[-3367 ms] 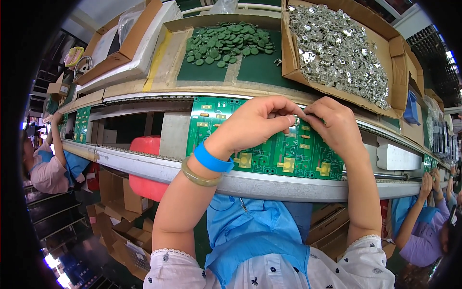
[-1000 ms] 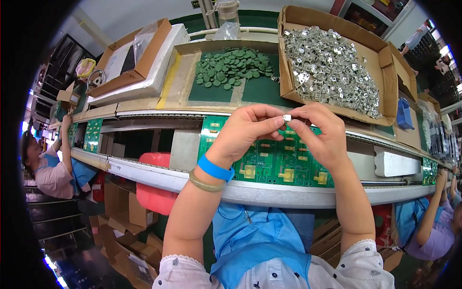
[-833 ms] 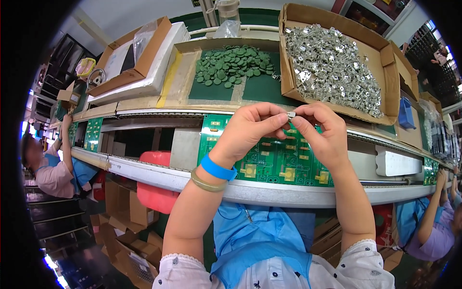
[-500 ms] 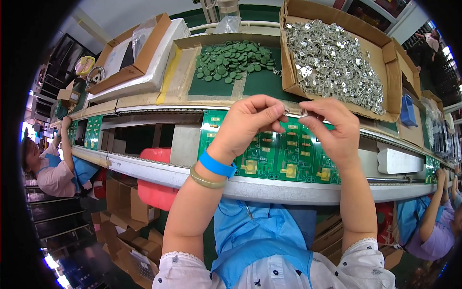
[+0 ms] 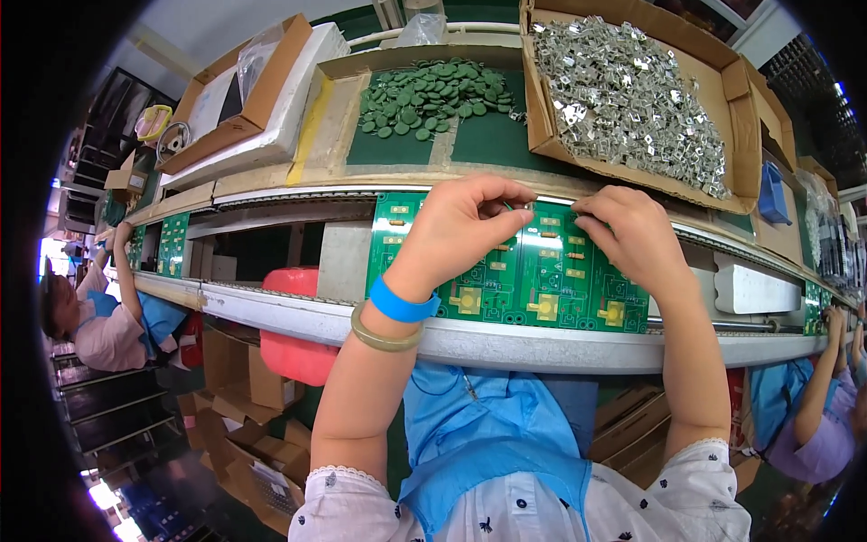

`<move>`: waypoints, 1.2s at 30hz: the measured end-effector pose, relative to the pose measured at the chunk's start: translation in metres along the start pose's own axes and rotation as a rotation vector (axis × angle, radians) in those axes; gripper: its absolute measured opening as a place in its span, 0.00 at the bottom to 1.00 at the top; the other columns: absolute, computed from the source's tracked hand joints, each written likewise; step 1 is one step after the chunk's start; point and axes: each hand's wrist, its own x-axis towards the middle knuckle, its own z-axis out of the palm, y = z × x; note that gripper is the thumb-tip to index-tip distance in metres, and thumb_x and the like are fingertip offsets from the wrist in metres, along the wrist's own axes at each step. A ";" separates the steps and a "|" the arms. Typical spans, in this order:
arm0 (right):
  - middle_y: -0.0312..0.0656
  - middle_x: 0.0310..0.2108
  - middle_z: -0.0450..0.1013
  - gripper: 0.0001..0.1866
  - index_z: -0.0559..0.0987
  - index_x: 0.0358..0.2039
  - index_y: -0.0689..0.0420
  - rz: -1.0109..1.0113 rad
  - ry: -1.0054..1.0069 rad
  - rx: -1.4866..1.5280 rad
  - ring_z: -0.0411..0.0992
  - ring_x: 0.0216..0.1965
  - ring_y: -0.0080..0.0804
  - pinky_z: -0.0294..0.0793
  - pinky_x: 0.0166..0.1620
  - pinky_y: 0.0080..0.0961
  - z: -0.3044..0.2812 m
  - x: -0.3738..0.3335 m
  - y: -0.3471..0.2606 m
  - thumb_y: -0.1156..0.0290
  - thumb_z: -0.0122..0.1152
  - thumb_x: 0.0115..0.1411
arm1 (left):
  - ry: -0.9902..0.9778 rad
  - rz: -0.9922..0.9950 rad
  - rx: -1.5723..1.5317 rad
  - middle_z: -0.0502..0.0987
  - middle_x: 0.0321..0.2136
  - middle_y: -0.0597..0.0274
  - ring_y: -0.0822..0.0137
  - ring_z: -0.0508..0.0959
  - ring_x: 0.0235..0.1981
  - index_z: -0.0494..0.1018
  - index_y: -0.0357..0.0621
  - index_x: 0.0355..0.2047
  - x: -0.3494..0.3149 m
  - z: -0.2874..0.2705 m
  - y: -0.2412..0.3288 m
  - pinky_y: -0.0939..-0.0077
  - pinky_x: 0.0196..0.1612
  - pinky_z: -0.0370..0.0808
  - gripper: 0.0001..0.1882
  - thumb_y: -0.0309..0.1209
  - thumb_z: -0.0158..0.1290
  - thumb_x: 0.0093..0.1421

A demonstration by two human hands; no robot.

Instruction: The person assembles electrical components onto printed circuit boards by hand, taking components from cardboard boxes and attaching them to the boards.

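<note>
A green circuit board point(image 5: 515, 282) with small resistors and yellowish square parts lies across the rails of the line in front of me. My left hand point(image 5: 470, 228) is over its far left part, thumb and index finger pinched together; what is between them is too small to make out. My right hand point(image 5: 632, 237) reaches down to the board's far right part with bent fingers closed at the tips. Whatever its fingertips hold is hidden. Beyond my hands lie a pile of green disc-shaped components point(image 5: 432, 98) and a carton point(image 5: 540, 135) filled with small silver metal clips point(image 5: 632, 104).
A metal rail point(image 5: 542, 354) runs along the near side. A white foam block point(image 5: 757, 296) lies right of the board. Another carton point(image 5: 271, 98) stands on white foam at the far left. Co-workers sit at both sides, one person's hand point(image 5: 122, 237) at further boards on the left.
My hands have moved apart from each other and down to the board, the right one further right. Earlier they met above it, a small shiny metal piece at the right fingertips.
</note>
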 end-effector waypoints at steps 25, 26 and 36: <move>0.39 0.35 0.75 0.12 0.84 0.40 0.55 -0.105 0.051 -0.081 0.73 0.42 0.40 0.71 0.48 0.37 0.007 -0.002 0.000 0.76 0.63 0.54 | -0.047 0.391 0.812 0.77 0.30 0.57 0.54 0.79 0.33 0.83 0.44 0.34 0.001 0.013 -0.006 0.63 0.36 0.76 0.07 0.28 0.62 0.53; 0.40 0.35 0.75 0.11 0.83 0.39 0.55 -0.096 0.079 -0.086 0.73 0.42 0.41 0.71 0.48 0.37 0.009 -0.001 -0.001 0.75 0.63 0.54 | -0.050 0.390 0.812 0.77 0.30 0.57 0.54 0.79 0.33 0.83 0.44 0.34 0.001 0.012 -0.006 0.63 0.36 0.76 0.07 0.28 0.62 0.53; 0.42 0.34 0.77 0.08 0.80 0.36 0.56 -0.059 0.044 -0.042 0.74 0.42 0.43 0.71 0.46 0.38 0.008 0.000 0.004 0.72 0.65 0.54 | -0.071 0.355 0.772 0.76 0.30 0.57 0.56 0.79 0.31 0.82 0.43 0.37 0.002 0.014 -0.004 0.65 0.34 0.75 0.10 0.27 0.64 0.53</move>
